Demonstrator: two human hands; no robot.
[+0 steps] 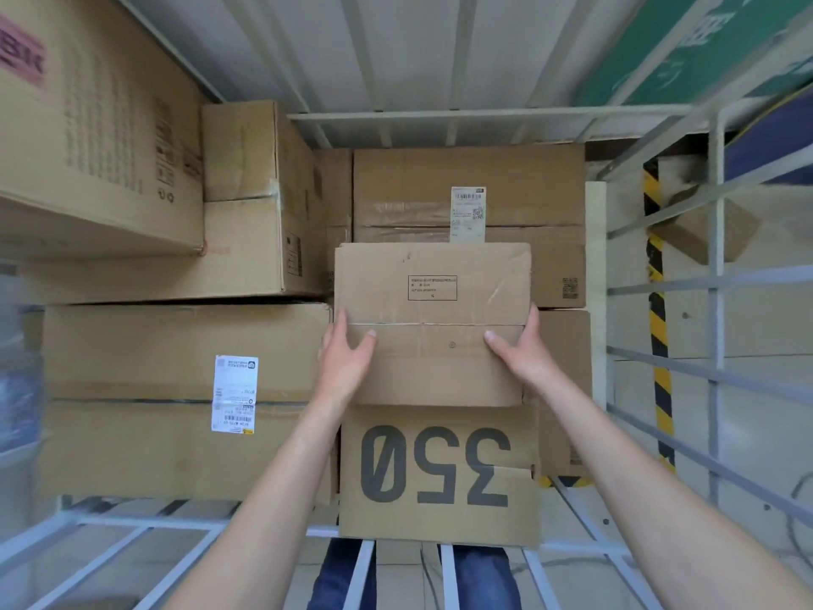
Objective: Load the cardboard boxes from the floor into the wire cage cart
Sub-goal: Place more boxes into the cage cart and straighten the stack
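Observation:
I hold a brown cardboard box (433, 292), printed 350 on its near side, over the wire cage cart (717, 284). My left hand (345, 361) grips its left side with the thumb on top. My right hand (521, 352) grips the right side the same way. The box sits at the cart's near edge, among other cartons stacked inside the cart. Whether its base rests on anything is hidden.
Inside the cart lie a wide carton with a white label (176, 389) at left, taller cartons (259, 200) behind it, and a labelled carton (468, 191) at the back. A yellow-black striped post (657, 345) stands beyond the right bars. My legs show below.

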